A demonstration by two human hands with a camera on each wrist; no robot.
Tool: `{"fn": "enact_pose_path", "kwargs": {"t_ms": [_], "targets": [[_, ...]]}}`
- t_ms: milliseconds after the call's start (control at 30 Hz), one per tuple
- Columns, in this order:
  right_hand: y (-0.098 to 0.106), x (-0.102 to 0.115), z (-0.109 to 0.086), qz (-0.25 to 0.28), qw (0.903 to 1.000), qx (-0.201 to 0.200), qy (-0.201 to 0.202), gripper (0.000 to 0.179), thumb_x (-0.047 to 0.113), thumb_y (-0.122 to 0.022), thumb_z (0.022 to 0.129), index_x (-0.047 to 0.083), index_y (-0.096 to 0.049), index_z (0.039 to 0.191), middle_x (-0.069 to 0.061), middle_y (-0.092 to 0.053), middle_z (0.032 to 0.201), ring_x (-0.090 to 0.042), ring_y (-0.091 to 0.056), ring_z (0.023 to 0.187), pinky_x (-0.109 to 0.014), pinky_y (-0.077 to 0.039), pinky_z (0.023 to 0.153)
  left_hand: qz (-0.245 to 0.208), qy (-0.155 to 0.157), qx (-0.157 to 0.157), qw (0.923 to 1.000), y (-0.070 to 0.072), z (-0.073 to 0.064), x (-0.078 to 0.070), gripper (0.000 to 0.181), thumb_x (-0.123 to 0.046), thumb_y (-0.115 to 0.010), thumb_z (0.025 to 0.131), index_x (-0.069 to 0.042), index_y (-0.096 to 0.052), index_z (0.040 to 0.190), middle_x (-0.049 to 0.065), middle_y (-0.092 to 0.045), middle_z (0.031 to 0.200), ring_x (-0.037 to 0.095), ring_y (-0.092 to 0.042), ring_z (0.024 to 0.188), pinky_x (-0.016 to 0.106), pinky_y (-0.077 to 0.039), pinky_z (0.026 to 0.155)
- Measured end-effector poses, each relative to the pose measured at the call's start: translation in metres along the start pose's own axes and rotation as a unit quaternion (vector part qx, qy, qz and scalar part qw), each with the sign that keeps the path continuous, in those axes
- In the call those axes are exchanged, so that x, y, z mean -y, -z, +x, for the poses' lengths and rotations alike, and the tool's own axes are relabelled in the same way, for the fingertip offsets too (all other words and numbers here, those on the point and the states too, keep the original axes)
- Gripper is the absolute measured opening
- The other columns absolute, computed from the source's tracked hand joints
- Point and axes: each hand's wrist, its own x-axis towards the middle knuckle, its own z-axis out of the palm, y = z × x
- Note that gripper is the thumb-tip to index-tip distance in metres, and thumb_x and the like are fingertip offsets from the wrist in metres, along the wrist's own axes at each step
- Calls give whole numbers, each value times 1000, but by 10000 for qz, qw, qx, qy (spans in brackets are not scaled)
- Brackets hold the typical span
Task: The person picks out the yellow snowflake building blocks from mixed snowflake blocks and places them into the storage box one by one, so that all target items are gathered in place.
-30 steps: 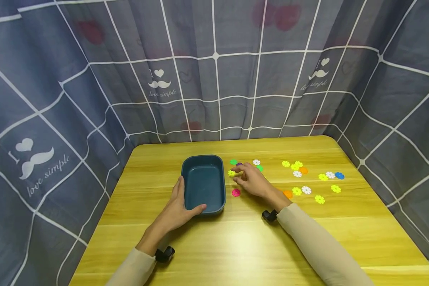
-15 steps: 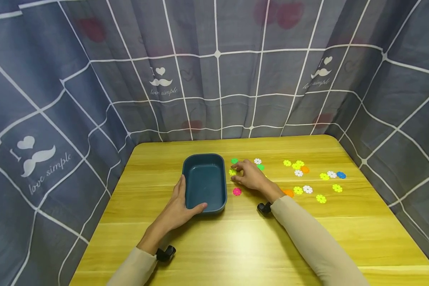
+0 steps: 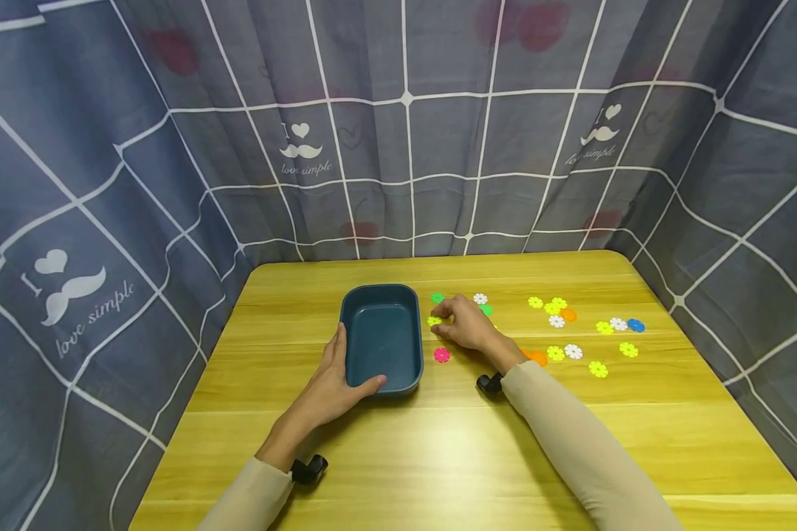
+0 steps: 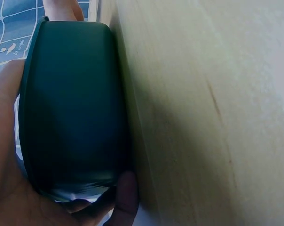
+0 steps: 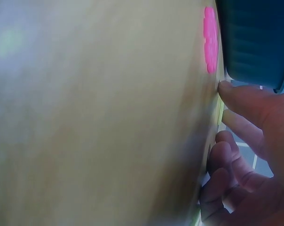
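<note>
A dark teal plastic bin (image 3: 381,339) stands on the table. My left hand (image 3: 328,383) holds its near left corner, thumb over the near rim and fingers along the left side; in the left wrist view the hand wraps the bin's end (image 4: 76,103). My right hand (image 3: 466,326) is low over the table right of the bin. Its thumb and index fingertips are apart, right at a yellow flower-shaped disc (image 3: 433,321). The other fingers curl beneath the palm. A pink flower disc (image 3: 441,355) lies nearer me, and a green one (image 3: 437,298) just beyond.
More flower discs lie right of my right hand: a white one (image 3: 480,299), a green one (image 3: 486,310), an orange one (image 3: 538,358), a blue one (image 3: 635,325) and several yellow ones. A grey checked curtain (image 3: 438,147) surrounds the wooden table (image 3: 398,457).
My right hand has shifted slightly left and its fingertips have come down around the yellow disc. The left hand stays on the bin. The whole head view has drifted slightly.
</note>
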Motion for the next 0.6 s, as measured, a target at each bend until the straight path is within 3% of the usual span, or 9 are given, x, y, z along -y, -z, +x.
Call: {"fn": "enact_pose_path", "kwargs": {"t_ms": [67,300,467,600], "targets": [[3,5,-1,46,10000,37,-48,30,23,-92,99,8,-88,124,-15,-80,115,-33,-72,108,-49,-63,95,3,0,-3,10000,0,0,-1,143,-79,-82,97,-28,16,187,19,3,198,58,-30,176,80,-40,133],[-12,-21,7,-96,9999,-57,-111,27,32,-96,97,17,-90,119,-3,-81,112,-21,-71,106,-39,-61,95,-14,-1,6,10000,0,-1,-1,142,-78,-82,97,-29,17,187,18,2,198,58,-29,177,81,-40,133],[-7,-13,4,-89,10000,8,-36,29,31,-95,98,13,-89,119,-6,-82,114,-25,-73,108,-42,-62,97,-22,0,-7,10000,-1,0,0,142,-78,-82,97,-30,16,187,18,1,198,58,-30,176,80,-40,133],[-2,-2,2,45,9998,-15,-204,25,26,-96,96,12,-89,116,-6,-83,112,-26,-74,107,-43,-63,97,0,45,-25,10000,-1,1,1,143,-79,-83,96,-31,16,187,17,1,198,57,-29,177,79,-39,134]]}}
